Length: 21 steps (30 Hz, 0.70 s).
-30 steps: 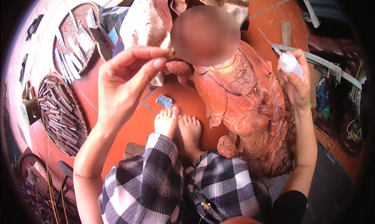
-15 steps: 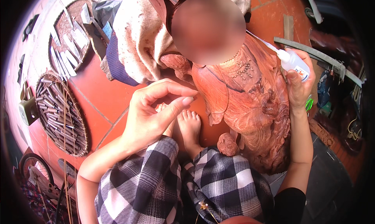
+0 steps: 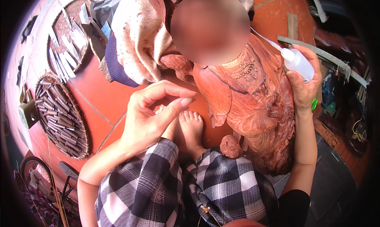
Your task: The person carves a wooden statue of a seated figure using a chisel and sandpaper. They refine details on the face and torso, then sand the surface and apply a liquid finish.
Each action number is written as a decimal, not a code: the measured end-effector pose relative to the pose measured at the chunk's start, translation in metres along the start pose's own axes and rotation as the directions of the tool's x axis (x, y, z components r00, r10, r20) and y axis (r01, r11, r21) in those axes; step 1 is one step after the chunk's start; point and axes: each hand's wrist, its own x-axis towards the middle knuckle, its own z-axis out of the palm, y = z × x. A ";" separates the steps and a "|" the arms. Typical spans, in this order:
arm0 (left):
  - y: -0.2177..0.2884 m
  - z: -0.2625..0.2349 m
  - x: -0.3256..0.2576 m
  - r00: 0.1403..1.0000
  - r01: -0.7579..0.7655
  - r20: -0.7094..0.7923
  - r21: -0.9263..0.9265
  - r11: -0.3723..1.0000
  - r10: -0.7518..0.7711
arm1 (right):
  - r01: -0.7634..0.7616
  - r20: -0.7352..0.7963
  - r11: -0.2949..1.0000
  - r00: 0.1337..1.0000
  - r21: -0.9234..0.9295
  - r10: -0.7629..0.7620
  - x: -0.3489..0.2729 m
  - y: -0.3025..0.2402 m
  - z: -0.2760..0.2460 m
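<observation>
1. Up at the right edge, the right hand (image 3: pixel 304 88) is wrapped snugly around a small white plastic squeeze bottle with a long thin nozzle (image 3: pixel 297 63), the nozzle aimed at the shoulder of the reddish-brown carved wooden statue (image 3: pixel 253 104).
2. That bottle looks light and soft-walled, so it likely gives under pressure; the middle of the body, where the fingers sit now, seems the sensible place to hold it.
3. Statue judged heavy, stiff and finely detailed, probably best steadied low on its bulk, not by the fine carving.
4. Left hand (image 3: pixel 152 116) hovers beside the statue, thumb and forefinger nearly pinched; whether anything sits between them I cannot tell.
5. Bare feet (image 3: pixel 190 126) and checked trousers (image 3: pixel 221 187) rest just below, touching the statue's base.
6. Pale stained cloth (image 3: pixel 138 41) drapes behind.
7. Red tiled floor (image 3: pixel 99 96) carries round woven trays of carving chisels (image 3: pixel 59 116) to the left.
</observation>
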 end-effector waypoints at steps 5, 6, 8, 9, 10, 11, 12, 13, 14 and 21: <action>0.004 0.001 -0.001 1.000 0.027 -0.011 -0.041 0.999 -0.028 | 0.068 0.007 0.989 0.998 -0.129 -0.067 -0.002 -0.002 0.000; 0.004 0.001 -0.001 1.000 0.025 -0.010 -0.040 0.999 -0.025 | 0.088 0.013 0.986 0.996 -0.141 -0.087 -0.001 -0.001 -0.001; 0.003 0.000 -0.001 1.000 0.018 -0.010 -0.029 0.999 -0.019 | 0.113 0.025 0.980 0.994 -0.161 -0.111 -0.001 -0.002 0.000; 0.003 -0.001 -0.001 1.000 0.015 -0.008 -0.019 1.000 -0.015 | 0.118 0.032 0.979 0.993 -0.169 -0.114 -0.001 -0.003 0.001; 0.002 -0.001 -0.001 1.000 0.011 -0.007 -0.009 1.000 -0.012 | 0.122 0.038 0.977 0.992 -0.177 -0.117 -0.001 -0.004 0.001; 0.001 -0.001 0.000 1.000 0.008 -0.006 0.000 1.000 -0.008 | 0.145 0.043 0.970 0.989 -0.197 -0.139 0.000 -0.004 0.002; 0.001 -0.001 0.000 1.000 0.004 -0.005 0.010 1.000 -0.004 | 0.168 0.047 0.961 0.986 -0.217 -0.162 0.001 -0.003 0.002; 0.001 -0.001 0.000 1.000 -0.001 -0.003 0.019 1.000 0.001 | 0.192 0.051 0.952 0.981 -0.237 -0.185 0.001 -0.003 0.002; 0.001 -0.001 0.001 1.000 0.000 -0.003 0.017 1.000 0.001 | 0.198 0.050 0.948 0.980 -0.248 -0.192 0.001 -0.003 0.002; 0.001 -0.002 0.000 1.000 0.003 -0.014 0.012 1.000 -0.003 | 0.201 0.047 0.944 0.980 -0.263 -0.195 0.001 -0.003 0.004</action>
